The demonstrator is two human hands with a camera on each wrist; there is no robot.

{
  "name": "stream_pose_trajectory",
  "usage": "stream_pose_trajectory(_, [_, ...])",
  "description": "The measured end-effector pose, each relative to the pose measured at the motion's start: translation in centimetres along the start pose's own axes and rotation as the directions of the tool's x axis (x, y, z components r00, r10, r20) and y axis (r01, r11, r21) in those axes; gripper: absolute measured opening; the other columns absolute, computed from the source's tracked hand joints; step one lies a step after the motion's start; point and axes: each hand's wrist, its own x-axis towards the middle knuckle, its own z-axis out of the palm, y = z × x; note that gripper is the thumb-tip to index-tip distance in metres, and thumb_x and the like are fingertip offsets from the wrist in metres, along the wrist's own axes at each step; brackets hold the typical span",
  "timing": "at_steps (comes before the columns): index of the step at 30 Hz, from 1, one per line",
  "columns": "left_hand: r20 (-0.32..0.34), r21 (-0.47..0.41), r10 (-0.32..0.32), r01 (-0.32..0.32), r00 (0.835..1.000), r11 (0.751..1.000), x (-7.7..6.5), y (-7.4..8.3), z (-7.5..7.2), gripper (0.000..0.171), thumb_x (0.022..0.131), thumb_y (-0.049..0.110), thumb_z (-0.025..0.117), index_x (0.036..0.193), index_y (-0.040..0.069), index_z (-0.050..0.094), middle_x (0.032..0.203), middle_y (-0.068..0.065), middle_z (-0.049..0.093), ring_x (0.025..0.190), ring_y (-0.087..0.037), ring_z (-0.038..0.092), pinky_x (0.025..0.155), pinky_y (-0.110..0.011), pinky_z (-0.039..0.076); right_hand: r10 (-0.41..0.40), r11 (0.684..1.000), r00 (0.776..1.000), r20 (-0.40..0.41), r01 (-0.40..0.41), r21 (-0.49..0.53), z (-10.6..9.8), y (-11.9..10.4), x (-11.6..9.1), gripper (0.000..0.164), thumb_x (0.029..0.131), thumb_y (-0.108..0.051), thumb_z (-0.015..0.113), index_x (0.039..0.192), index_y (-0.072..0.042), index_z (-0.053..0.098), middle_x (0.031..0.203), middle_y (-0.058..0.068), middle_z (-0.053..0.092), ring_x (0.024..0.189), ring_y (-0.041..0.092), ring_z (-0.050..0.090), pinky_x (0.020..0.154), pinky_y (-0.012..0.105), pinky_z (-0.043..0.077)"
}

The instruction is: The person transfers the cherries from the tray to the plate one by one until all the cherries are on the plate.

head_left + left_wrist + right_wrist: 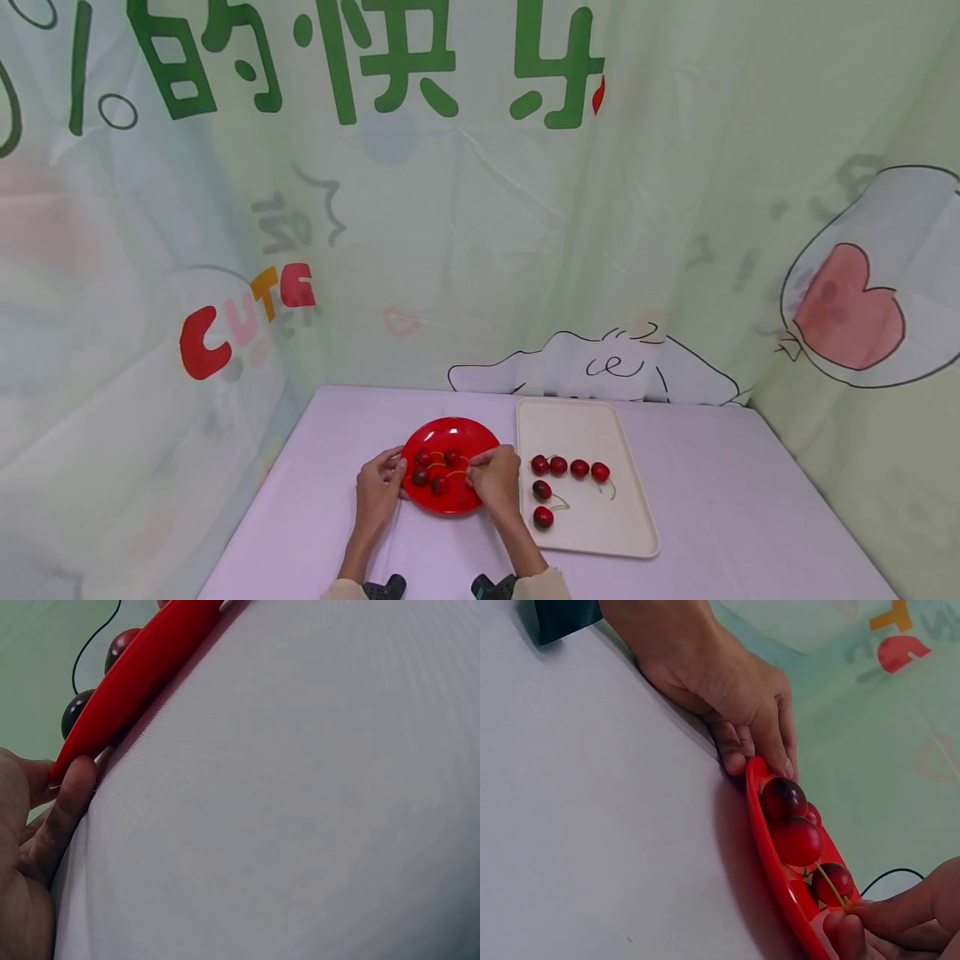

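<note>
A round red plate (pixel 453 504) on the table bears several dark red cherries (pixel 439 484). My left hand (pixel 377 492) grips the plate's left rim; in the left wrist view its thumb and fingers (pixel 75 787) pinch that edge. Over the plate's right side, my right hand (pixel 497 481) pinches a cherry's green stem (pixel 832 885) between thumb and forefinger. The stem's cherry (pixel 798 841) is among the others on the plate. To the right lies a cream tray (pixel 600 525) with several cherries (pixel 579 468), some in a row along its middle and two below at the left.
A pale lilac cloth covers the table (pixel 720 500). Behind and on both sides hang printed curtains (pixel 480 250). The tray stands close beside the plate's right side and my right wrist. Dark straps (pixel 386 587) sit at my wrists.
</note>
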Motion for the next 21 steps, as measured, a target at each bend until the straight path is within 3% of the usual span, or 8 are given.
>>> stream_pose_trajectory(5, [-0.001,0.006,-0.004,0.004,1.0,1.0,0.1,-0.1,0.1,0.032,0.108,0.008,0.067,0.14,0.004,0.071,0.117,-0.023,0.078,0.053,-0.011,0.067,0.059,-0.017,0.058,-0.025,0.999,1.0,0.007,0.025,-0.027,0.2,1.2,1.0,0.007,0.087,0.001,0.086,0.09,0.005,0.082,0.076,0.013,0.076,0.059,0.016,0.071,0.06,0.027,0.065])
stream_pose_trajectory(7, [-0.002,0.007,-0.006,0.006,1.0,1.0,0.0,0.0,0.1,0.032,0.108,0.008,0.066,0.14,0.004,0.071,0.116,-0.022,0.078,0.053,-0.011,0.067,0.059,-0.017,0.058,0.004,1.0,1.0,0.017,-0.004,-0.013,0.1,1.2,1.1,0.007,0.088,0.001,0.086,0.09,0.005,0.081,0.076,0.013,0.076,0.06,0.016,0.072,0.061,0.026,0.065])
stream_pose_trajectory(11, [0.001,0.005,-0.002,0.002,1.0,1.0,-0.1,0.2,0.0,0.032,0.109,0.008,0.066,0.14,0.003,0.071,0.116,-0.023,0.078,0.053,-0.012,0.067,0.059,-0.017,0.058,0.047,0.999,0.998,0.045,-0.047,0.006,-0.7,-0.1,0.4,0.008,0.089,0.004,0.084,0.093,0.009,0.079,0.079,0.017,0.077,0.063,0.02,0.075,0.064,0.028,0.066])
stream_pose_trajectory(18, [0.008,0.001,0.004,-0.004,1.0,1.0,-0.1,0.5,-0.1,0.032,0.109,0.008,0.066,0.14,0.002,0.071,0.116,-0.024,0.078,0.053,-0.012,0.067,0.059,-0.018,0.059,0.015,1.0,0.998,0.068,-0.014,-0.018,-1.5,0.0,0.7,0.009,0.09,0.001,0.085,0.089,0.008,0.079,0.076,0.017,0.075,0.062,0.021,0.074,0.06,0.026,0.064])
stream_pose_trajectory(21, [0.01,-0.003,0.001,-0.001,1.0,1.0,-0.1,0.5,-0.1,0.033,0.109,0.007,0.066,0.14,0.001,0.07,0.116,-0.024,0.077,0.053,-0.012,0.067,0.059,-0.018,0.059,0.058,0.998,0.996,0.069,-0.056,-0.025,-2.2,-1.1,0.4,0.009,0.09,0.0,0.085,0.091,0.008,0.081,0.077,0.017,0.077,0.064,0.022,0.076,0.064,0.028,0.066])
